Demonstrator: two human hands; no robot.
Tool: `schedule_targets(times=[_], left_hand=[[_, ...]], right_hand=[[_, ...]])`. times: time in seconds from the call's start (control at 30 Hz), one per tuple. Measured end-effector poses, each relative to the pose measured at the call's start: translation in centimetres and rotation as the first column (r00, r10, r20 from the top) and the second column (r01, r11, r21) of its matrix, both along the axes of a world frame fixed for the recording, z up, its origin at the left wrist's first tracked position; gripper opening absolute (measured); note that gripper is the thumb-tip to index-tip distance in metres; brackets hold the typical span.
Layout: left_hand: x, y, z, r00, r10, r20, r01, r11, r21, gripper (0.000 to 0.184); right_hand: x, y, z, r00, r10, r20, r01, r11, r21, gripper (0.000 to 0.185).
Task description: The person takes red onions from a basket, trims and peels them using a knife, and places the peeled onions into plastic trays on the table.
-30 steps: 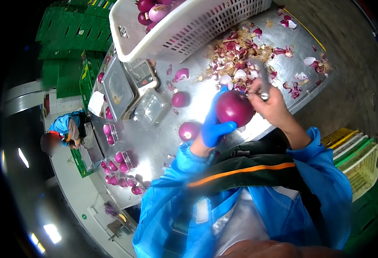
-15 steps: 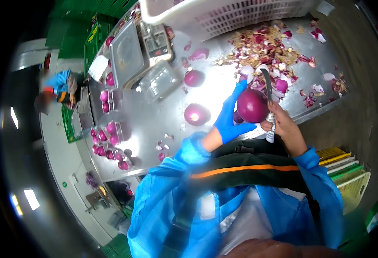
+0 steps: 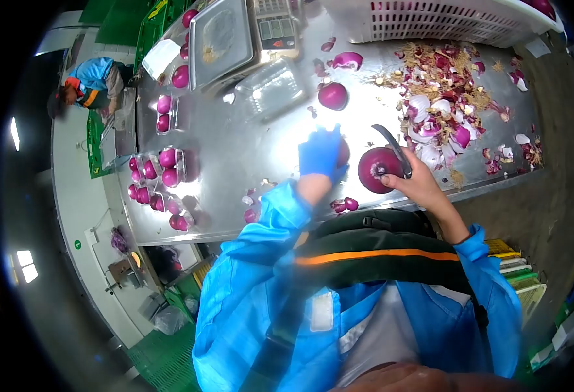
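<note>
The right hand [image 3: 418, 179] holds a red onion [image 3: 380, 170] and a curved knife [image 3: 395, 149] just above the near edge of the counter [image 3: 235, 157], thumb pressed to the onion, fingers curled at the handle. Beside it, the blurred blue-gloved left hand [image 3: 321, 155] covers part of another onion [image 3: 344, 151]; whether its fingers grip cannot be told. Farther out lie a clear tub [image 3: 270, 89], clear packs [image 3: 180, 166] filled with onions, and a shallow tray [image 3: 221, 39] bearing brownish residue. A white slotted basket [image 3: 431, 23] holds onions, partly cut off by the view.
</note>
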State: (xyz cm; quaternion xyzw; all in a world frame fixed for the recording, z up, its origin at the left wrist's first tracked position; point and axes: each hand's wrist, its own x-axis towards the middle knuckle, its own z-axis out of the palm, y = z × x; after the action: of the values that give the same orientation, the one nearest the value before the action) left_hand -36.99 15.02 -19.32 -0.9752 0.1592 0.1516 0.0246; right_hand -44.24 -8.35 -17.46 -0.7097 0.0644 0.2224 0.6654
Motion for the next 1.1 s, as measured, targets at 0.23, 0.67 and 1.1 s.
schedule_targets(times=[0.23,0.67,1.1], left_hand=[[0.1,4.9,-3.1,0.996,-0.086,-0.016,0.061,0.814,-0.577,0.082],[2.3,8.8,-2.0,0.793,0.224,-0.566,-0.609,0.303,-0.733,0.054],[1.6,24.9,-3.9,0.851,0.496,-0.173,-0.499,0.659,-0.563,0.023]], right_hand=[[0.6,3.0,2.5,0.999,0.019,0.042,-0.004,0.939,-0.343,0.064],[0.3,5.5,-1.7,0.997,-0.075,0.024,0.078,0.907,-0.414,0.048],[6.2,16.7,-2.4,0.937,0.306,0.170,-0.283,0.948,-0.145,0.060]])
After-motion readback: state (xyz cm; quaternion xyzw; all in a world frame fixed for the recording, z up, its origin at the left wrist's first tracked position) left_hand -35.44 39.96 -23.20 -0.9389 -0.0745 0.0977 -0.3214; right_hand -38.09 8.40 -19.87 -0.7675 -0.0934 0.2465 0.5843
